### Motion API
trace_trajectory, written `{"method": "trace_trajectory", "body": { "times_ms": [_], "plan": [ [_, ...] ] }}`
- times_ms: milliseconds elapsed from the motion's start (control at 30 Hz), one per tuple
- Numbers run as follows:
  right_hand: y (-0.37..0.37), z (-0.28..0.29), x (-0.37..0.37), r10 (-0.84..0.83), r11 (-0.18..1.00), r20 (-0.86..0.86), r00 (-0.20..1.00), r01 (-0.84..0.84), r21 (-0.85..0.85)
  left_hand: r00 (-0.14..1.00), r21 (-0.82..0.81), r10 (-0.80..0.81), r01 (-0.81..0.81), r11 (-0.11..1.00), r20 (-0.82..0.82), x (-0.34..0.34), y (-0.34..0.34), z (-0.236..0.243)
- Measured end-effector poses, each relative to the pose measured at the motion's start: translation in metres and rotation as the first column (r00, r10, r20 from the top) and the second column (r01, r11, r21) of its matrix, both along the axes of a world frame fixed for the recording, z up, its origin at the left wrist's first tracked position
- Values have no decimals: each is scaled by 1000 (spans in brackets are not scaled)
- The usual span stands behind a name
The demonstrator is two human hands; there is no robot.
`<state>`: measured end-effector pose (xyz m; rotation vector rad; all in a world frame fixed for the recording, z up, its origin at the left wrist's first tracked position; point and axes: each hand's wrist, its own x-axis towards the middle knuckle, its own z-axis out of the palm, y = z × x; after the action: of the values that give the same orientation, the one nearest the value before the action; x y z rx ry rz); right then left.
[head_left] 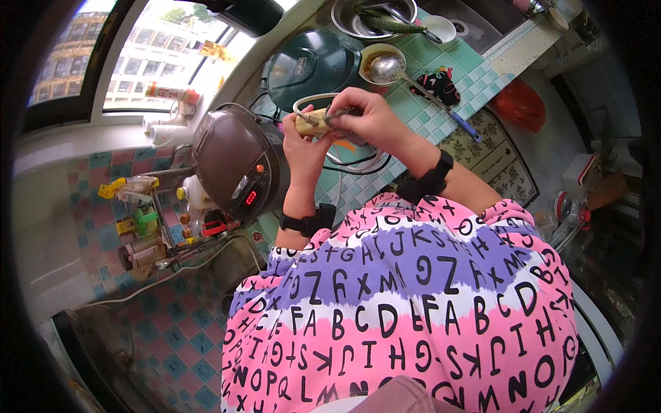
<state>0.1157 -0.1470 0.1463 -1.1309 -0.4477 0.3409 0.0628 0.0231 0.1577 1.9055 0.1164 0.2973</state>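
My left hand point(301, 153) is closed round a pale yellow, rounded block point(311, 124), held up over the tiled counter. A thick white cord point(299, 103) curves at the block's far end; whether it is fixed to it I cannot tell. My right hand point(366, 118) meets the block from the right, its fingers pinched on a small dark grey piece point(335, 118) against the block's end. What that piece is stays partly hidden by the fingers. Just beyond the hands stands a dark green lidded appliance point(313, 65). A brown rice cooker point(237, 155) with a lit red display is left of my left hand.
Loose cords point(358, 165) lie on the green tiled counter point(475, 86) below the hands. Further right are a bowl point(375, 56) with a metal ladle point(387, 67), a dark patterned cloth point(438, 86) and a steel basin point(342, 17) with a green vegetable. Bottles point(198, 194) crowd the left.
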Motion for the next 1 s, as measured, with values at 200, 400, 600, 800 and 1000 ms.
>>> {"method": "trace_trajectory", "body": {
  "times_ms": [200, 400, 600, 800, 1000],
  "plan": [
    [17, -11, -5, -77, 994, -156, 985, 64, -83, 992, 142, 114, -105, 984, -60, -8, 10, 6],
    [24, -13, -7, -133, 991, 33, 991, 134, -14, 997, 168, 75, -71, 983, -17, -8, 18, -1],
    [11, 1, -4, -132, 969, -204, 970, 83, -234, 999, 118, 25, -28, 993, 32, -4, 10, 2],
    [10, 18, 6, -287, 940, 256, 923, 323, -113, 999, 277, 26, -35, 960, 35, 8, -10, 3],
    [-14, 10, 17, -357, 868, 335, 872, 442, -226, 997, 352, -38, 12, 936, 66, 18, -25, 8]
  ]
}}
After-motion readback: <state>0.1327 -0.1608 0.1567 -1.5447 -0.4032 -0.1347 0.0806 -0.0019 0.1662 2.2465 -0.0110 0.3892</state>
